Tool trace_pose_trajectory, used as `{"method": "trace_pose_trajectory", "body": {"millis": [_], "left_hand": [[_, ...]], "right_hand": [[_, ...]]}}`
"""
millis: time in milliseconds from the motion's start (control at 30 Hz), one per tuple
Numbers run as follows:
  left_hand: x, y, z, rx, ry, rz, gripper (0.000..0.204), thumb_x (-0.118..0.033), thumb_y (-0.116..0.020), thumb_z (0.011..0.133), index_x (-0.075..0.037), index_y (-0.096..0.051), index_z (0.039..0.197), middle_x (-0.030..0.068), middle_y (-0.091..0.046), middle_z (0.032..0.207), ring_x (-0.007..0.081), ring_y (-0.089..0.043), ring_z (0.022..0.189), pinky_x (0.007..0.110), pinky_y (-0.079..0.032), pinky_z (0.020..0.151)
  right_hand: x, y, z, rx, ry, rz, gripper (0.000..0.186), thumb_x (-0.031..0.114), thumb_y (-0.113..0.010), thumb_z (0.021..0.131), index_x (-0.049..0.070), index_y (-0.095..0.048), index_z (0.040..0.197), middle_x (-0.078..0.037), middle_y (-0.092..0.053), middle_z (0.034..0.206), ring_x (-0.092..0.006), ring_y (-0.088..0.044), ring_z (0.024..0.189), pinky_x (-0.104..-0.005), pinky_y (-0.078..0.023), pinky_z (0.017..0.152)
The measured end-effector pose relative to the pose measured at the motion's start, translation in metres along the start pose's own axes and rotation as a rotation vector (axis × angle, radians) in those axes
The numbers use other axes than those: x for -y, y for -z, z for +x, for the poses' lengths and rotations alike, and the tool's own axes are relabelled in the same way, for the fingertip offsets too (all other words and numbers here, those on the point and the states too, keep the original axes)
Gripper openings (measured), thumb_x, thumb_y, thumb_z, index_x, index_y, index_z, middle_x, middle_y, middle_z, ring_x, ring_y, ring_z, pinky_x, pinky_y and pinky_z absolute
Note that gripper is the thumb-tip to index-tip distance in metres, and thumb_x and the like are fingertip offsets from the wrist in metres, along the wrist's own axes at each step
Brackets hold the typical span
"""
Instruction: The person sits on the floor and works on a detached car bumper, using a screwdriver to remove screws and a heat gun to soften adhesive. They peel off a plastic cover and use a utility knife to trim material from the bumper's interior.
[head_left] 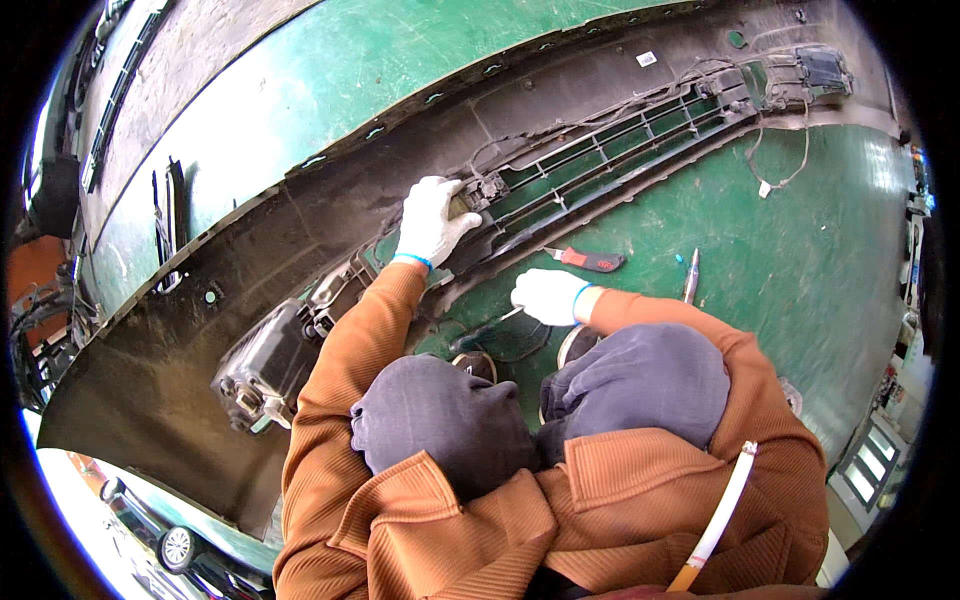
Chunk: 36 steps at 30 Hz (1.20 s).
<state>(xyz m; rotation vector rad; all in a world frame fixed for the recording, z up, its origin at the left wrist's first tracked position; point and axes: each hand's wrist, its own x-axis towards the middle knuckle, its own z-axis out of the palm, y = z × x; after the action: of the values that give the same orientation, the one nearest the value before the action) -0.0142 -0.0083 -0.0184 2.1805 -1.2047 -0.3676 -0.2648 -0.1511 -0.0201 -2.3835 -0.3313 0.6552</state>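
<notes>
A long dark vehicle bumper [120, 380] lies inner side up, with a black slatted grille [620, 150]. My white-gloved left hand [430, 220] grips a dark fitting [486, 190] at the grille's left end. My gloved right hand [545, 296] is closed on a thin tool [500, 321] just below the bumper's near edge; its tip is hard to make out. A red-and-black utility knife [588, 261] lies just above that hand, and a metal-tipped tool [692, 276] lies to its right. Wiring [805, 150] and a black housing [265, 362] are attached to the bumper.
Green floor [780, 250] surrounds my knees and shoes. Black trim strips [165, 215] lie at upper left, more parts [45, 300] along the left rim. A dark car [178, 548] stands at lower left. A white rack [865, 465] is at right. A lit cigarette [720, 510] juts in below.
</notes>
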Motion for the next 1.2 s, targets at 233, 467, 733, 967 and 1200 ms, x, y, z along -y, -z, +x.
{"method": "trace_pose_trajectory", "body": {"millis": [233, 467, 733, 967, 1200], "left_hand": [[-0.002, 0.009, 0.0, 0.016, 0.051, -0.01, 0.059, -0.029, -0.093, 0.073, -0.003, -0.075, 0.123, 0.0177, -0.069, 0.118, 0.0387, -0.063, 0.115, 0.047, -0.051, 0.102], [0.0, 0.003, -0.001, -0.027, -0.004, -0.03, 0.06, -0.03, -0.093, 0.071, -0.004, -0.076, 0.122, 0.0182, -0.071, 0.115, 0.0397, -0.065, 0.112, 0.048, -0.053, 0.099], [0.015, -0.006, -0.007, -0.095, -0.075, -0.036, 0.058, -0.028, -0.092, 0.076, -0.002, -0.071, 0.123, 0.0186, -0.069, 0.119, 0.0397, -0.065, 0.111, 0.047, -0.052, 0.1], [0.008, 0.002, -0.006, -0.082, -0.024, -0.006, 0.056, -0.028, -0.092, 0.074, -0.004, -0.074, 0.121, 0.0168, -0.07, 0.115, 0.039, -0.064, 0.112, 0.048, -0.052, 0.1], [0.001, -0.004, -0.003, -0.075, -0.007, -0.007, 0.055, -0.03, -0.092, 0.073, -0.007, -0.075, 0.121, 0.0156, -0.07, 0.116, 0.0383, -0.064, 0.11, 0.048, -0.052, 0.098]], "right_hand": [[-0.011, 0.112, -0.066, -0.179, -0.313, 0.749, 0.024, 0.008, -0.072, 0.094, 0.007, -0.072, 0.118, -0.002, -0.072, 0.103, -0.0121, -0.068, 0.097, -0.0317, -0.057, 0.09], [0.002, 0.197, -0.001, -0.752, -0.129, 1.377, 0.034, 0.009, -0.072, 0.096, 0.001, -0.062, 0.127, -0.002, -0.062, 0.093, -0.0137, -0.061, 0.08, -0.0285, -0.054, 0.075], [0.019, 0.289, 0.005, -0.895, 0.269, 1.031, 0.017, 0.014, -0.062, 0.108, 0.0, -0.069, 0.114, -0.009, -0.071, 0.098, -0.0211, -0.073, 0.094, -0.0369, -0.061, 0.089], [0.013, 0.253, 0.004, -0.655, -0.04, -0.046, 0.03, 0.025, -0.062, 0.109, 0.003, -0.069, 0.129, -0.006, -0.071, 0.109, -0.0158, -0.069, 0.09, -0.032, -0.058, 0.082], [-0.024, 0.163, 0.025, -0.563, -0.598, 0.13, 0.077, 0.036, -0.083, 0.095, 0.006, -0.05, 0.157, -0.014, -0.07, 0.123, -0.0146, -0.067, 0.089, -0.0315, -0.057, 0.07]]}}
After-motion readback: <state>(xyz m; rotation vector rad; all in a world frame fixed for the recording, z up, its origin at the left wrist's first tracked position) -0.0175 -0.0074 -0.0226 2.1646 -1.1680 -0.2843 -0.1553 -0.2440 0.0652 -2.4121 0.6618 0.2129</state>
